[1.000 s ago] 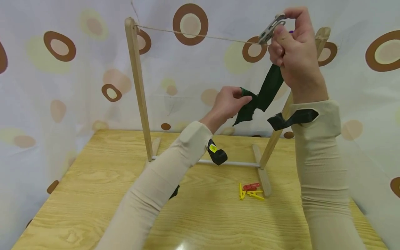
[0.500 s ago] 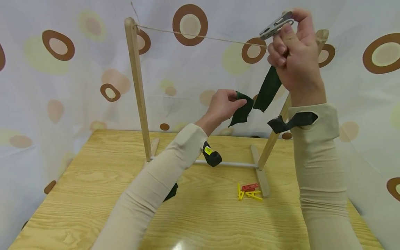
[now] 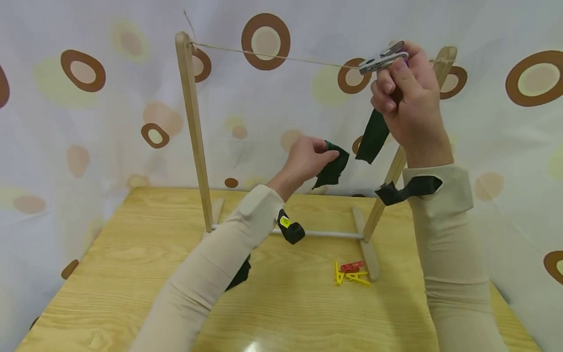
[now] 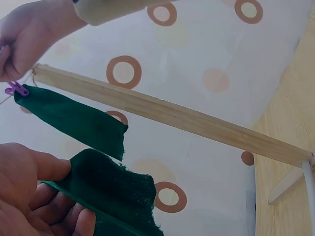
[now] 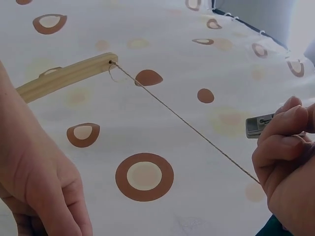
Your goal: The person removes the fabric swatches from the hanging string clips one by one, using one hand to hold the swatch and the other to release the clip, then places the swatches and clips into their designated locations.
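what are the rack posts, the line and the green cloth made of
Rack post: pale unfinished-looking wood, visible grain. Line: thin tan twine, probably jute or hemp, slightly fuzzy. Green cloth: dark green fabric with a napped, matte surface and fraying edges, likely felt or fleece.

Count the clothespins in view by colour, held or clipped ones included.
Grey: 1, pinched in the right hand at the string: grey clothespin
Purple: 1, clipped on the green cloth by the string: purple clothespin
Yellow: 2, on the table: yellow clothespins
Red: 1, beside them: red clothespin
Total: 5
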Tool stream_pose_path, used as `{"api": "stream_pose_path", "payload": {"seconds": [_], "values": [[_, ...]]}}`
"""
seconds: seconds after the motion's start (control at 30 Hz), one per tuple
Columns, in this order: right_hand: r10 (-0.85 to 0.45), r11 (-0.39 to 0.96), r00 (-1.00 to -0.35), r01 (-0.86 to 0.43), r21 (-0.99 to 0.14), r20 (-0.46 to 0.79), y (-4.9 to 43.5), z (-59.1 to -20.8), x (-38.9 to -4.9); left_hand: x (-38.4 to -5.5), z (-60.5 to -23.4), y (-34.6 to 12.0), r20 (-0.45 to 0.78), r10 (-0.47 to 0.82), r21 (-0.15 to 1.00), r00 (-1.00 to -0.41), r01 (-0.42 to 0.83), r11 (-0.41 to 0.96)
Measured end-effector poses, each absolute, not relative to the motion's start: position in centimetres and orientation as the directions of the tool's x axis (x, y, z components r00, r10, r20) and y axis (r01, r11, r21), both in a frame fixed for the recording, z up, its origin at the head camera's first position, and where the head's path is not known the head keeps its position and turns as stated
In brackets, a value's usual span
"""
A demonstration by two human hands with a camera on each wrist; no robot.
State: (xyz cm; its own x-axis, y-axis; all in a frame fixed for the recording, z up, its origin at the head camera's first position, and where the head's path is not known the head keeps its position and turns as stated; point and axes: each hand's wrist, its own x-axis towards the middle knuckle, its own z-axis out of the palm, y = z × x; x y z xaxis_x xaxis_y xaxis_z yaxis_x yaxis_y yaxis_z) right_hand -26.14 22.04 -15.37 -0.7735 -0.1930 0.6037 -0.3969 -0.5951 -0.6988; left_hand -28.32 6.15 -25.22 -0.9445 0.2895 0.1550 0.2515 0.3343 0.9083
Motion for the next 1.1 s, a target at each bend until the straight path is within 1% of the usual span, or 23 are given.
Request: {"api": "stream_pose_path", "payload": {"seconds": [0.07,0.13,0.3,0.37,0.57,0.63,0.8,0.87,1.0,1.1], "values": [[-0.199,-0.604,-0.762,-0.400,-0.690,0.616,22.0,-15.7,-25.9,-28.2,-25.5,6.1,0.167,0.298,0.907,-0.940,0.265,0.327],[-0.204,-0.565,-0.742,-0.444,-0.695,0.639,22.0,-16.2,-25.7,-28.1,-25.6,6.1,0.179,0.302,0.907,-0.937,0.276,0.319],[-0.242,-0.565,-0.692,-0.469,-0.679,0.680,22.1,-17.5,-25.2,-27.9,-25.9,5.9,0.189,0.291,0.905,-0.938,0.281,0.318],[-0.251,-0.600,-0.687,-0.443,-0.666,0.682,22.3,-17.9,-25.0,-27.8,-25.9,5.9,0.188,0.270,0.903,-0.944,0.275,0.331],[-0.259,-0.585,-0.654,-0.480,-0.654,0.711,22.7,-18.7,-24.7,-27.8,-25.9,5.4,0.186,0.195,0.906,-0.963,0.245,0.346],[-0.267,-0.584,-0.651,-0.477,-0.657,0.710,22.8,-19.1,-24.6,-27.8,-26.0,5.1,0.181,0.195,0.922,-0.964,0.235,0.307],[-0.273,-0.564,-0.681,-0.460,-0.686,0.680,22.8,-20.5,-24.4,-27.6,-25.5,3.9,0.207,0.191,0.949,-0.959,0.245,0.201],[-0.276,-0.553,-0.687,-0.459,-0.696,0.672,22.7,-21.2,-24.3,-27.4,-25.2,3.4,0.231,0.189,0.945,-0.954,0.267,0.191],[-0.278,-0.497,-0.678,-0.505,-0.706,0.681,22.7,-22.6,-24.1,-27.0,-24.9,2.6,0.254,0.186,0.944,-0.949,0.285,0.166],[-0.279,-0.492,-0.677,-0.508,-0.707,0.681,22.8,-23.4,-23.8,-26.8,-24.8,2.2,0.269,0.190,0.945,-0.944,0.296,0.137]]}}
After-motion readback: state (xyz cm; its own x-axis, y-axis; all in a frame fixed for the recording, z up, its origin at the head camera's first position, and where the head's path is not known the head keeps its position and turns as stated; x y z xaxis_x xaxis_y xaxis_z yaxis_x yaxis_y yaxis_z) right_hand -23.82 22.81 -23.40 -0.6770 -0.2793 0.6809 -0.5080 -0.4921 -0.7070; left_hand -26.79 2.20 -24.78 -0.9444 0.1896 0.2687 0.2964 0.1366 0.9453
